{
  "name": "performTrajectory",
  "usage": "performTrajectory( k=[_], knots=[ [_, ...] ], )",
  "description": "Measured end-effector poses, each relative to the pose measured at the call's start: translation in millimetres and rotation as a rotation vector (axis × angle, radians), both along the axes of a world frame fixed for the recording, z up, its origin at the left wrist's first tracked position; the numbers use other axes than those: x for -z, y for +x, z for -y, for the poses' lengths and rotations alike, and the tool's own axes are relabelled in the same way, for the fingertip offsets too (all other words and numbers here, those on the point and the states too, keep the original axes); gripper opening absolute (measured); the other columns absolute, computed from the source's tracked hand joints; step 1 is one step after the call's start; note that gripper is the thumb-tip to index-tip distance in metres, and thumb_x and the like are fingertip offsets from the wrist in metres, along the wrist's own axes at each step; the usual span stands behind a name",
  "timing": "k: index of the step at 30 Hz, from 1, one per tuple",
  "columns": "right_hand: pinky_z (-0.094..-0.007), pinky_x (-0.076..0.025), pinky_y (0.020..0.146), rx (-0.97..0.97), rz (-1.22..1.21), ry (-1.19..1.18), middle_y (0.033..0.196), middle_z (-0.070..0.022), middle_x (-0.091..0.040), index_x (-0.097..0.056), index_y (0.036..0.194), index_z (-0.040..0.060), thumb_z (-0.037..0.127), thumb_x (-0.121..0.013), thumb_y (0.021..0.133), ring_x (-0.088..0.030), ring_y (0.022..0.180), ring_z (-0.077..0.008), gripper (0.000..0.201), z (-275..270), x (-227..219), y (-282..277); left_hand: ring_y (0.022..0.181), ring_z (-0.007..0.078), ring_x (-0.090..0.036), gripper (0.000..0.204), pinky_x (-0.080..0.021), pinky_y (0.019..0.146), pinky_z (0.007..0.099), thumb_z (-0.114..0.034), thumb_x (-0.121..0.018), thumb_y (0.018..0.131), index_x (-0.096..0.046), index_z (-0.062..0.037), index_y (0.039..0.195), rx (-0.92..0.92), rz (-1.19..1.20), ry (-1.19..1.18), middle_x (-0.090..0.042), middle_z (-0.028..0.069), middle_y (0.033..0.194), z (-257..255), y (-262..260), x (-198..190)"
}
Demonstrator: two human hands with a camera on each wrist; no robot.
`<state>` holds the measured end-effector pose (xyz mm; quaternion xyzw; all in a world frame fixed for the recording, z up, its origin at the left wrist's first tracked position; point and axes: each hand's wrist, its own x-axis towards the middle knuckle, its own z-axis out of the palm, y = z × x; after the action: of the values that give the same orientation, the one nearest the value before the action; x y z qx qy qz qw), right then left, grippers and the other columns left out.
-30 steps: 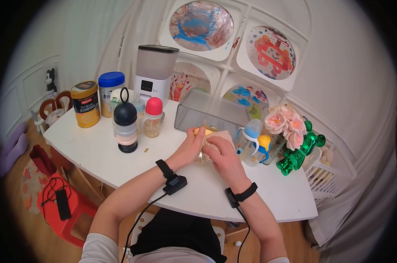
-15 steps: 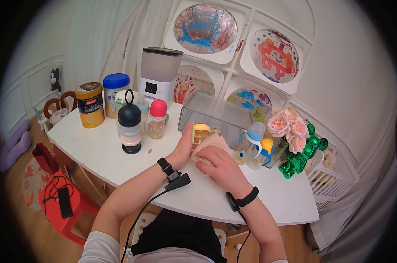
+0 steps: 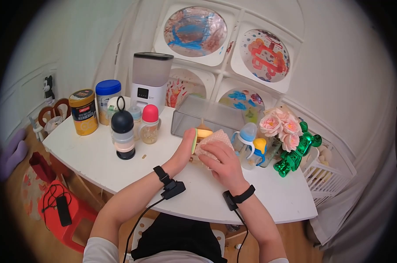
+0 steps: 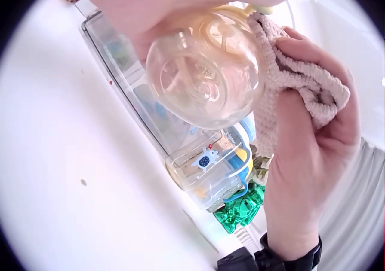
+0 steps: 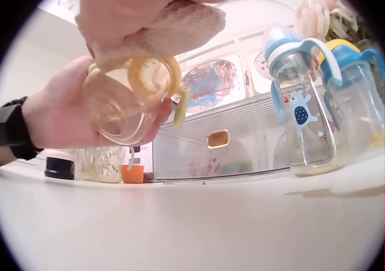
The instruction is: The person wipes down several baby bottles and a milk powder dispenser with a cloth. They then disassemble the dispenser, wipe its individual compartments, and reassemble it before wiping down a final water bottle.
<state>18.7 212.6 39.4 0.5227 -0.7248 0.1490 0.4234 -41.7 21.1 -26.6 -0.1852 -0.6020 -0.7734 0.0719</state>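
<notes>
Over the front middle of the table, my left hand [image 3: 183,151] grips a clear baby bottle [image 4: 195,91] with a yellow collar and yellow handles. The bottle is tilted, its round base facing the left wrist camera, and looks hollow inside. My right hand [image 3: 227,165] holds a bunched, pale pink textured cloth [image 4: 269,97] against the bottle's side near the collar. In the right wrist view, the left fingers wrap the far side of the bottle while the cloth [image 5: 186,27] covers its upper part.
A grey lidded box [image 3: 207,114] stands behind the hands. Close on the right are a blue-handled bottle [image 5: 304,118], a yellow-topped cup [image 3: 259,151], flowers [image 3: 281,125] and a green bear [image 3: 295,158]. Left stand a stacked container [image 3: 123,136], a red-capped bottle [image 3: 149,127] and tins [image 3: 83,115].
My left hand has turned with the bottle, so its yellow collar shows more than a second ago. The cloth has shifted along the bottle's side with my right hand. The head view has swung slightly.
</notes>
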Motion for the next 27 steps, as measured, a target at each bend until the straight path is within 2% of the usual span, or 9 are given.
performTrajectory(
  k=[1, 4, 8, 11, 13, 20, 23, 25, 27],
  knots=[
    [-0.0443, -0.053, 0.107, 0.043, -0.065, -0.025, 0.127, -0.0062, -0.071, -0.076, 0.107, 0.0127, 0.003, -0.075, 0.073, -0.065, 0.122, -0.0289, 0.035, -3, -1, -2, 0.115, 0.0174, -0.059, 0.064, -0.048, 0.104, 0.0330, -0.056, -0.025, 0.115, -0.035, -0.0041, 0.152, -0.005, -0.073, -0.089, -0.055, 0.0110, 0.135, 1, 10, -8],
    [-0.0449, -0.052, 0.109, 0.142, -0.169, -0.078, 0.129, -0.0057, -0.071, -0.076, 0.106, 0.0136, 0.003, -0.075, 0.075, -0.064, 0.123, -0.0282, 0.033, -6, -3, -1, 0.115, 0.0184, -0.060, 0.064, -0.047, 0.104, 0.0333, -0.055, -0.028, 0.115, -0.034, -0.0025, 0.151, -0.029, -0.022, -0.185, -0.056, 0.0127, 0.134, -5, 47, -35],
    [-0.0454, -0.052, 0.107, 0.165, -0.157, -0.145, 0.128, -0.0052, -0.071, -0.076, 0.105, 0.0136, -0.001, -0.074, 0.075, -0.064, 0.122, -0.0282, 0.034, -10, -3, -6, 0.113, 0.0191, -0.061, 0.061, -0.047, 0.103, 0.0341, -0.051, -0.033, 0.116, -0.033, -0.0019, 0.152, -0.004, -0.152, -0.256, -0.058, 0.0132, 0.130, -7, 44, -28],
    [-0.0450, -0.053, 0.104, 0.125, -0.067, -0.233, 0.129, -0.0068, -0.071, -0.076, 0.110, 0.0135, -0.006, -0.071, 0.075, -0.065, 0.118, -0.0311, 0.040, -10, 1, -9, 0.112, 0.0200, -0.062, 0.059, -0.047, 0.103, 0.0347, -0.049, -0.035, 0.116, -0.033, -0.0020, 0.152, 0.006, -0.209, -0.254, -0.059, 0.0135, 0.129, -5, 43, -27],
    [-0.0445, -0.053, 0.101, 0.137, 0.141, -0.390, 0.130, -0.0092, -0.070, -0.075, 0.117, 0.0140, -0.008, -0.069, 0.075, -0.064, 0.117, -0.0344, 0.048, -6, 4, -10, 0.113, 0.0201, -0.062, 0.060, -0.047, 0.103, 0.0347, -0.049, -0.035, 0.116, -0.032, -0.0023, 0.153, -0.010, -0.248, -0.228, -0.059, 0.0137, 0.130, -5, 40, -25],
    [-0.0433, -0.054, 0.099, 0.170, 0.137, -0.287, 0.136, -0.0115, -0.065, -0.073, 0.129, 0.0169, -0.006, -0.071, 0.073, -0.062, 0.118, -0.0365, 0.060, -7, 8, -10, 0.113, 0.0184, -0.061, 0.063, -0.049, 0.103, 0.0335, -0.053, -0.032, 0.116, -0.032, -0.0032, 0.154, -0.012, -0.160, -0.152, -0.057, 0.0118, 0.132, -9, 40, -22],
    [-0.0437, -0.054, 0.099, 0.174, 0.143, -0.251, 0.139, -0.0112, -0.063, -0.072, 0.131, 0.0187, -0.006, -0.071, 0.072, -0.061, 0.118, -0.0361, 0.064, -6, 9, -6, 0.117, 0.0179, -0.061, 0.064, -0.051, 0.103, 0.0336, -0.056, -0.030, 0.115, -0.032, -0.0053, 0.154, -0.062, -0.020, -0.142, -0.056, 0.0110, 0.135, -11, 38, -22],
    [-0.0434, -0.054, 0.100, 0.166, 0.162, -0.157, 0.138, -0.0093, -0.063, -0.073, 0.129, 0.0196, -0.005, -0.073, 0.070, -0.061, 0.118, -0.0344, 0.064, -4, 8, -2, 0.121, 0.0178, -0.061, 0.065, -0.052, 0.103, 0.0338, -0.059, -0.031, 0.114, -0.032, -0.0077, 0.154, 0.055, 0.034, 0.067, -0.056, 0.0106, 0.136, -7, 20, -11],
    [-0.0430, -0.054, 0.099, 0.155, 0.127, -0.093, 0.137, -0.0080, -0.063, -0.073, 0.125, 0.0196, -0.003, -0.074, 0.069, -0.061, 0.118, -0.0332, 0.061, 1, 3, 6, 0.122, 0.0182, -0.061, 0.067, -0.052, 0.103, 0.0348, -0.061, -0.033, 0.113, -0.031, -0.0086, 0.154, 0.080, 0.044, 0.111, -0.056, 0.0104, 0.137, -1, 16, -7]
  ],
)
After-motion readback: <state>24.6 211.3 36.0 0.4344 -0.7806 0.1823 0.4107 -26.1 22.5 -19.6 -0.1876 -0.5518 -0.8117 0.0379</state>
